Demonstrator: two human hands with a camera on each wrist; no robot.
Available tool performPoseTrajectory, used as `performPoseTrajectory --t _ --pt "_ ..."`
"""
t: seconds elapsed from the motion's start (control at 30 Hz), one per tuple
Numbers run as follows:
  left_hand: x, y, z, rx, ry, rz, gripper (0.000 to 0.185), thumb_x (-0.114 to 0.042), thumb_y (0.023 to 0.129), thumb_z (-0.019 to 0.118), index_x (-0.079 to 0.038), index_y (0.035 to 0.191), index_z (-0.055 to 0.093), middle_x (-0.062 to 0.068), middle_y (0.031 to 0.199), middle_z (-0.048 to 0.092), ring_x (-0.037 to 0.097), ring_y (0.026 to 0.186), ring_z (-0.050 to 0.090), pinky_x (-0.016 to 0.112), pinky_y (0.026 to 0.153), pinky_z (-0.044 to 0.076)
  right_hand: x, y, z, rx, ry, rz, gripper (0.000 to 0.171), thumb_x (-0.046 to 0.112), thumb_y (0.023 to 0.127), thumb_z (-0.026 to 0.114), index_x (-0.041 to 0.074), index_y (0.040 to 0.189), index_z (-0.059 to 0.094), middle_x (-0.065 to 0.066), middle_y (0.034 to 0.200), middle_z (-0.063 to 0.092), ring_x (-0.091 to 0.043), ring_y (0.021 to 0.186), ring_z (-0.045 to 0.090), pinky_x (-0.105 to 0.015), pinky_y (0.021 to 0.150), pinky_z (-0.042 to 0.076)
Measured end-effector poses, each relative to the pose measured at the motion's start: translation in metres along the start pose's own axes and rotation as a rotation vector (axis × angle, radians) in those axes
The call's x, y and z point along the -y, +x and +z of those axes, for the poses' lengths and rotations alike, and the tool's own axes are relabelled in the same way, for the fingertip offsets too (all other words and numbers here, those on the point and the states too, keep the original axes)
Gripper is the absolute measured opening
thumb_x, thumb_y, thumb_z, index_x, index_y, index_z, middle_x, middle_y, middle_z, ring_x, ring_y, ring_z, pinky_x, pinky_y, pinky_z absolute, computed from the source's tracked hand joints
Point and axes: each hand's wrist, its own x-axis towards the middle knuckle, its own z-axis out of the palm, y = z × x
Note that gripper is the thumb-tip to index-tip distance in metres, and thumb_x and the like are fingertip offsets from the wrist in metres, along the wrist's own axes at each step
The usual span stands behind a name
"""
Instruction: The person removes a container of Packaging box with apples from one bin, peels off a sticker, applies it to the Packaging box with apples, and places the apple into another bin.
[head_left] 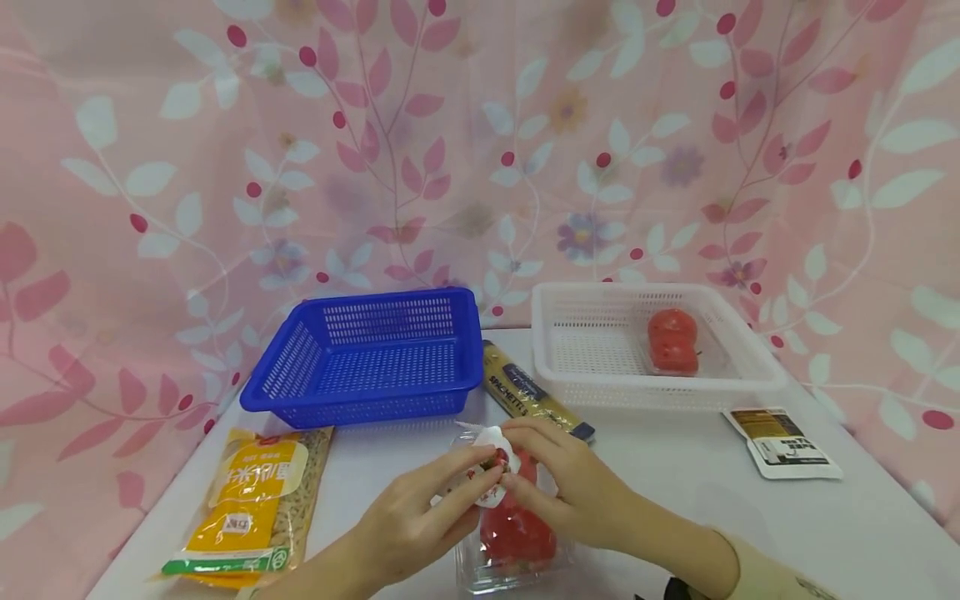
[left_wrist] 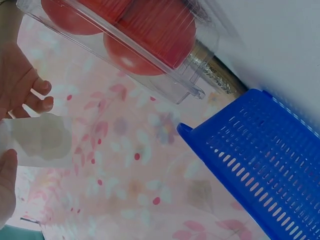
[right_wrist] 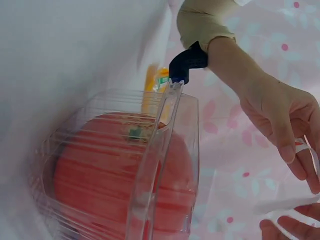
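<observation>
Close over a clear plastic box of tomatoes [head_left: 517,533], both hands meet at a small white piece with red and dark print [head_left: 491,493], thin like a label or wrapper; its exact kind cannot be told. My left hand [head_left: 408,517] pinches it from the left between fingers and thumb. From the right, my right hand [head_left: 573,483] pinches its edge, fingers bent. The left wrist view shows the pale back of the white piece [left_wrist: 42,140] between the hands. In the right wrist view, the ridged tomato box [right_wrist: 120,175] fills the left side, with the left hand [right_wrist: 280,110] beyond it.
A blue basket [head_left: 375,404] stands at back left, a white basket [head_left: 660,387] with another box of tomatoes [head_left: 672,342] at back right. A spaghetti pack [head_left: 528,392] lies between them. A yellow grain bag [head_left: 251,500] is at left, a small white pouch [head_left: 783,446] at right.
</observation>
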Motion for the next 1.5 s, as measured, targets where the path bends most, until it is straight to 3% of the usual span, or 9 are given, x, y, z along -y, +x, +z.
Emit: performPoseTrajectory --t 0.13,0.33,0.4,0.57,0.8,0.97,1.2,1.4,1.5 --pt "0.001 0.002 0.001 -0.004 -0.084 0.047 0.025 -0.01 0.094 0.05 0.007 0.109 0.06 0.026 0.111 0.057 0.029 0.099 0.061 0.026 0.082 0.049 0.0 0.0 0.0 -0.056 0.262 -0.005 0.025 0.001 0.088 0.056 0.01 0.111 0.058 -0.001 0.106 0.059 -0.011 0.088 0.055 -0.025 0.068 0.052" --pt "-0.002 0.007 0.003 -0.015 -0.122 0.176 0.026 -0.011 0.086 0.06 0.007 0.104 0.063 0.029 0.107 0.058 0.03 0.1 0.06 0.028 0.083 0.049 0.001 -0.006 0.008 -0.058 0.655 0.095 0.023 -0.01 0.088 0.05 0.001 0.108 0.057 -0.01 0.104 0.057 -0.016 0.091 0.057 -0.033 0.072 0.053" --pt "-0.003 0.009 0.003 -0.033 -0.115 0.213 0.027 -0.011 0.083 0.061 0.008 0.102 0.064 0.029 0.105 0.059 0.03 0.098 0.061 0.028 0.08 0.05 0.002 -0.007 0.009 -0.044 0.748 0.126 0.021 -0.009 0.09 0.046 -0.002 0.108 0.055 -0.013 0.106 0.055 -0.015 0.09 0.057 -0.031 0.073 0.053" --pt "-0.007 0.01 -0.001 -0.054 -0.165 0.211 0.028 -0.014 0.083 0.062 0.009 0.098 0.064 0.027 0.1 0.062 0.029 0.096 0.063 0.027 0.077 0.051 0.002 -0.007 0.008 -0.021 0.873 0.175 0.016 -0.005 0.092 0.045 -0.006 0.105 0.054 -0.017 0.106 0.054 -0.016 0.086 0.057 -0.027 0.071 0.052" --pt "-0.007 0.01 -0.002 -0.075 -0.2 0.227 0.021 -0.008 0.084 0.058 0.008 0.095 0.064 0.02 0.093 0.066 0.026 0.09 0.064 0.026 0.075 0.052 0.002 -0.005 0.008 -0.019 0.897 0.151 0.013 -0.006 0.091 0.047 -0.006 0.1 0.056 -0.021 0.1 0.052 -0.017 0.094 0.053 -0.025 0.075 0.05" --pt "-0.009 0.006 0.002 -0.085 -0.226 0.124 0.019 -0.008 0.083 0.062 0.007 0.094 0.063 0.016 0.091 0.064 0.021 0.087 0.063 0.021 0.074 0.051 0.002 -0.006 0.012 -0.045 0.864 0.103 0.012 -0.011 0.088 0.048 -0.004 0.095 0.056 -0.021 0.096 0.051 -0.013 0.09 0.051 -0.022 0.073 0.05" --pt "-0.015 0.0 0.008 -0.086 -0.31 -0.138 0.019 -0.01 0.09 0.057 0.006 0.1 0.058 0.017 0.097 0.05 0.019 0.089 0.056 0.017 0.075 0.049 0.001 -0.009 0.017 -0.134 0.606 0.071 0.019 -0.013 0.084 0.053 0.002 0.094 0.058 -0.013 0.096 0.055 -0.02 0.085 0.054 -0.027 0.065 0.053" --pt "-0.015 -0.001 0.01 -0.078 -0.318 -0.2 0.017 -0.01 0.091 0.055 0.005 0.097 0.06 0.018 0.098 0.045 0.02 0.088 0.056 0.018 0.076 0.05 0.0 -0.012 0.02 -0.215 0.355 -0.015 0.02 -0.01 0.081 0.061 0.008 0.091 0.059 -0.009 0.099 0.055 -0.011 0.074 0.052 -0.021 0.058 0.049" --pt "-0.013 -0.001 0.011 -0.084 -0.305 -0.233 0.018 -0.012 0.091 0.056 0.005 0.097 0.061 0.017 0.096 0.046 0.017 0.083 0.058 0.016 0.075 0.049 -0.002 -0.012 0.021 -0.251 0.264 -0.077 0.011 -0.001 0.084 0.061 0.008 0.09 0.059 -0.007 0.099 0.054 -0.006 0.068 0.049 -0.016 0.055 0.046"
